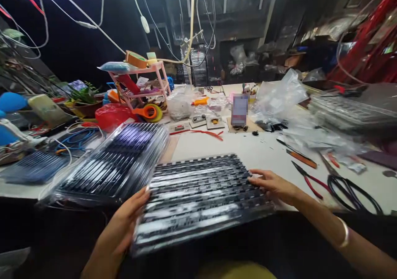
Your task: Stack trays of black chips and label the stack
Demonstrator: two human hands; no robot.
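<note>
Between my two hands is a flat, shiny plastic tray [198, 196] with long dark ridged rows, held tilted at the table's front edge. My left hand [125, 221] grips its left side, the thumb on top and the other fingers partly hidden below. At the right side, my right hand [273, 186] pinches the edge, thumb and fingers closed on it. Blur hides the finer detail of the rows. Left of the held tray, a stack of similar clear-and-black trays [111, 163] lies on the table.
Pliers [310, 179], scissors [353, 192] and tweezers [287, 146] lie on the right. A pink rack [139, 80] with tape rolls stands at the back left. Clear plastic bags [282, 92] are heaped at the back right. Cables [192, 26] hang overhead.
</note>
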